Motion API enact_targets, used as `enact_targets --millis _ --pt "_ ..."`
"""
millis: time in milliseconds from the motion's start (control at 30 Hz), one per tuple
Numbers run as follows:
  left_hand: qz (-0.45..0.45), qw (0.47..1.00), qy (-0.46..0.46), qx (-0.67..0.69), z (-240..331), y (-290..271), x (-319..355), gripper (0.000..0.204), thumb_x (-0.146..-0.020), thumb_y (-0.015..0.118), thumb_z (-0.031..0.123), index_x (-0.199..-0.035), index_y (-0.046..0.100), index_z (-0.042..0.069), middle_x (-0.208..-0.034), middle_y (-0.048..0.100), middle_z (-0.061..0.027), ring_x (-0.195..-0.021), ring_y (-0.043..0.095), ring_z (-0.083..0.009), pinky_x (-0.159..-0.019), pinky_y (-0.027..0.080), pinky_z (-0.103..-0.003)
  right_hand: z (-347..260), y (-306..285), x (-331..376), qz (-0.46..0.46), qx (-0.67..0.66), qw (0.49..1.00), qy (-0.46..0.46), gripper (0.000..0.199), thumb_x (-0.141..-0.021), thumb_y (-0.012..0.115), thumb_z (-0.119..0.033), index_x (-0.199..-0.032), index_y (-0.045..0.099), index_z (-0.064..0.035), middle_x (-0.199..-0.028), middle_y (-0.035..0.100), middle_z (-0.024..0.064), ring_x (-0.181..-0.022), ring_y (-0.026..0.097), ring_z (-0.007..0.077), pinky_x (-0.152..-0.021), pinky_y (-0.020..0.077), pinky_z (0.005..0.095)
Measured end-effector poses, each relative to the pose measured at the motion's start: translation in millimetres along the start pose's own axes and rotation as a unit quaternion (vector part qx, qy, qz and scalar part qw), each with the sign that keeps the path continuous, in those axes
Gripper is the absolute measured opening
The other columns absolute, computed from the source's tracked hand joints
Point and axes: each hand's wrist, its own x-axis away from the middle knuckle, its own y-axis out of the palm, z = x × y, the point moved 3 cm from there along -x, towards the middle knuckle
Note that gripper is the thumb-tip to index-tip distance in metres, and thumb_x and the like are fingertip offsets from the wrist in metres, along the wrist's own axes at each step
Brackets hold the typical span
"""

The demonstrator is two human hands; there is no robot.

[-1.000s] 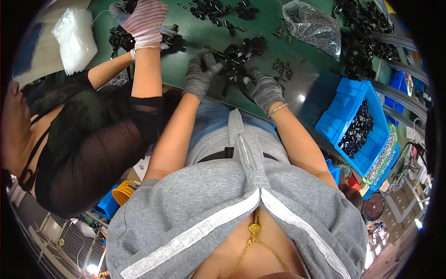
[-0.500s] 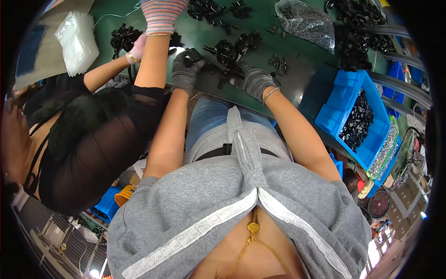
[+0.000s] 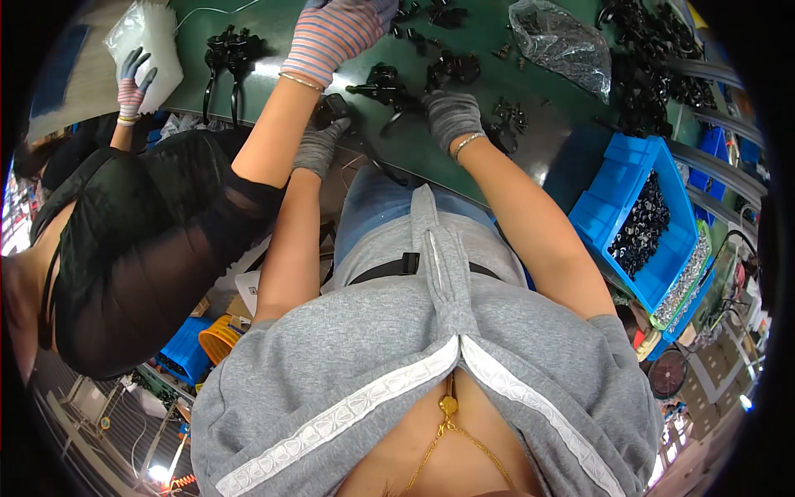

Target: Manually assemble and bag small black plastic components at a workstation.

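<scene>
Here, your left hand [image 3: 318,149] wraps a black part [image 3: 333,107], a lever assembly [image 3: 383,84] lying crosswise just left of your half-curled right hand [image 3: 454,116], hold unclear.

A white-trimmed grey cloth top [image 3: 373,323] goes with grey knit gloves [image 3: 453,118], blue denim trousers [image 3: 371,209] and a gold necklace [image 3: 448,405].

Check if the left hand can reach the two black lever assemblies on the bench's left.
Probably not directly: the co-worker's forearm slants across between the left hand and the lever assemblies.
</scene>
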Motion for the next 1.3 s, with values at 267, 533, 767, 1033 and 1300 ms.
enact_targets --millis 267,533,767,1033,1300 --pt "-0.002 0.936 0.141 -0.321 75 21 4 0.047 -0.072 0.077 0.013 -0.117 0.066 0.013 -0.111 0.062 -0.0155 -0.104 0.06 -0.0316 -0.092 0.05 -0.041 -12 1 -11 0.037 0.055 0.997 -0.04 0.029 -0.08 0.059 -0.012 -0.107 0.067 -0.017 -0.107 0.068 0.0087 -0.101 0.066 0.0261 -0.077 0.0524 0.0423" --pt "0.067 0.966 0.145 -0.204 75 34 1 0.059 -0.072 0.078 0.011 -0.127 0.058 0.013 -0.119 0.056 -0.0189 -0.111 0.056 -0.0356 -0.098 0.046 -0.042 2 4 7 -0.064 -0.07 0.995 0.011 0.037 -0.091 0.059 -0.031 -0.122 0.062 -0.0109 -0.12 0.063 0.0181 -0.112 0.06 0.0337 -0.094 0.0472 0.0429" --pt "0.054 0.983 0.106 -0.138 39 42 -5 0.044 -0.078 0.074 0.012 -0.12 0.063 0.009 -0.113 0.058 -0.0182 -0.107 0.056 -0.0342 -0.096 0.046 -0.042 19 8 2 0.009 -0.28 0.96 0.015 0.051 -0.091 0.061 -0.043 -0.125 0.061 -0.0055 -0.12 0.063 0.02 -0.113 0.059 0.0355 -0.1 0.0446 0.0425" --pt "-0.009 0.997 0.055 -0.053 41 51 -41 0.043 -0.082 0.072 0.012 -0.123 0.06 0.006 -0.114 0.059 -0.0171 -0.107 0.058 -0.0286 -0.091 0.048 -0.041 7 -4 32 0.095 -0.17 0.977 0.082 0.049 -0.089 0.059 -0.046 -0.113 0.065 -0.0046 -0.111 0.064 0.0215 -0.105 0.061 0.0358 -0.095 0.0464 0.044" --pt "0.05 0.94 0.108 -0.319 104 72 -21 0.061 -0.075 0.082 0.031 -0.129 0.059 0.015 -0.136 0.048 -0.0188 -0.126 0.048 -0.033 -0.107 0.04 -0.044 -34 -15 28 0.007 -0.08 0.996 -0.026 0.052 -0.088 0.058 -0.047 -0.121 0.06 -0.0069 -0.111 0.064 0.0204 -0.103 0.062 0.0365 -0.091 0.0474 0.0458"
